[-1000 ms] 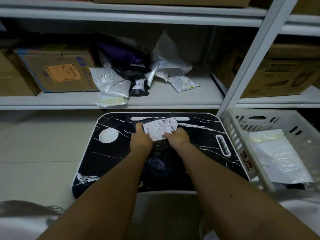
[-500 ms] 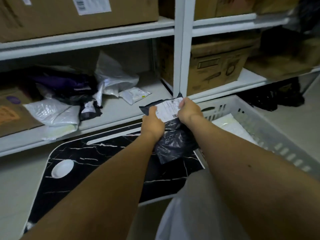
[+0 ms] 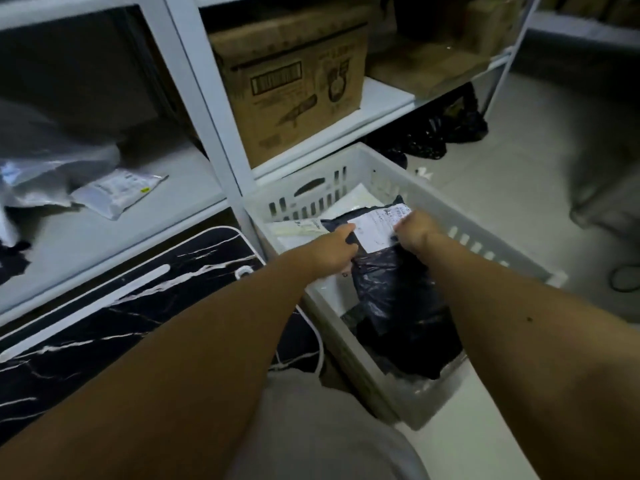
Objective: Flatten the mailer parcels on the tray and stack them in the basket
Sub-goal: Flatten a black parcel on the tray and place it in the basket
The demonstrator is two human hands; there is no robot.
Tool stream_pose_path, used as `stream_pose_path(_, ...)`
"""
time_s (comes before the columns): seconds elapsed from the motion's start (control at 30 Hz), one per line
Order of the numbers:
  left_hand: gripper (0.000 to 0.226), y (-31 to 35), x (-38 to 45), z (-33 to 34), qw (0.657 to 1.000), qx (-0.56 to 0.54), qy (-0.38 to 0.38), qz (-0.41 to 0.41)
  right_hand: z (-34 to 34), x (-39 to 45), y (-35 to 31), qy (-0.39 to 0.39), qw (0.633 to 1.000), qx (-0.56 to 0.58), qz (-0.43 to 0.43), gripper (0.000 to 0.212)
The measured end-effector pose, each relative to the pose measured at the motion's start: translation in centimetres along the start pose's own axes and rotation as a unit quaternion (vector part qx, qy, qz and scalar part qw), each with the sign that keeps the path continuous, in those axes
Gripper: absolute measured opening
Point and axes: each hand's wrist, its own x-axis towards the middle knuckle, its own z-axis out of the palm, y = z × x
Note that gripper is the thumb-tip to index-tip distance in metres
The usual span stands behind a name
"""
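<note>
A black mailer parcel (image 3: 398, 299) with a white shipping label hangs inside the white slotted basket (image 3: 460, 223) on the floor at the right. My left hand (image 3: 337, 249) grips its upper left edge and my right hand (image 3: 414, 230) grips its upper right edge beside the label. Under it in the basket lie white flattened mailers (image 3: 301, 228). The black marble-patterned tray (image 3: 114, 317) sits at the left with no parcel on the part I see.
A white metal shelf post (image 3: 207, 109) stands between tray and basket. On the low shelf lie a small white mailer (image 3: 119, 190) and grey bags (image 3: 52, 168). A cardboard box (image 3: 294, 84) sits on the shelf behind the basket. Black bags (image 3: 440, 133) lie on the floor.
Both hands lifted the black parcel off the tray and carried it right, into the basket. My view swung right with it.
</note>
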Motion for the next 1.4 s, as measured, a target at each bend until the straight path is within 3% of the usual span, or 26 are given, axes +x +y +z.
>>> stream_pose_path(0.13,0.048,0.6,2.2,2.2,0.998,0.021,-0.06,0.013,0.2,1.9,4.4,-0.012,0.992,-0.126,0.02,0.031)
stream_pose_path(0.37,0.052,-0.8,6.8,5.3,0.99,0.068,-0.123,0.021,2.9,4.6,9.1,-0.022,0.973,-0.224,0.057,0.037)
stream_pose_path(0.57,0.051,-2.8,9.1,6.6,0.987,0.092,-0.129,0.018,5.1,4.2,11.7,0.028,0.883,-0.461,0.078,0.05)
stream_pose_path(0.63,0.051,-3.3,9.6,6.9,0.987,0.095,-0.128,0.014,6.9,3.6,11.5,0.042,0.9,-0.422,0.103,0.049)
stream_pose_path(0.73,0.051,-3.5,9.9,7.6,0.986,0.096,-0.133,0.01,9.7,3.4,11.4,-0.014,0.946,-0.258,0.196,0.053)
stream_pose_path(0.8,0.052,-3.9,10.0,8.0,0.985,0.104,-0.138,0.009,10.9,3.7,11.9,-0.049,0.955,-0.178,0.231,0.06)
stream_pose_path(0.93,0.054,-4.3,10.1,8.2,0.981,0.12,-0.153,0.011,12.8,5.3,14.6,-0.102,0.939,-0.169,0.283,0.081)
stream_pose_path(1.03,0.053,-4.6,10.2,8.3,0.981,0.119,-0.155,0.014,17.5,11.5,22.4,-0.155,0.936,-0.152,0.278,0.085)
stream_pose_path(1.13,0.053,-4.9,10.3,8.4,0.98,0.12,-0.159,0.016,22.0,16.9,28.6,-0.17,0.921,-0.213,0.278,0.097)
stream_pose_path(1.27,0.053,-5.1,10.5,8.5,0.981,0.112,-0.16,0.014,17.8,11.8,21.0,-0.205,0.893,-0.192,0.353,0.096)
stream_pose_path(1.4,0.053,-5.0,10.2,8.4,0.981,0.113,-0.156,0.012,15.0,8.7,17.5,-0.194,0.903,-0.167,0.346,0.093)
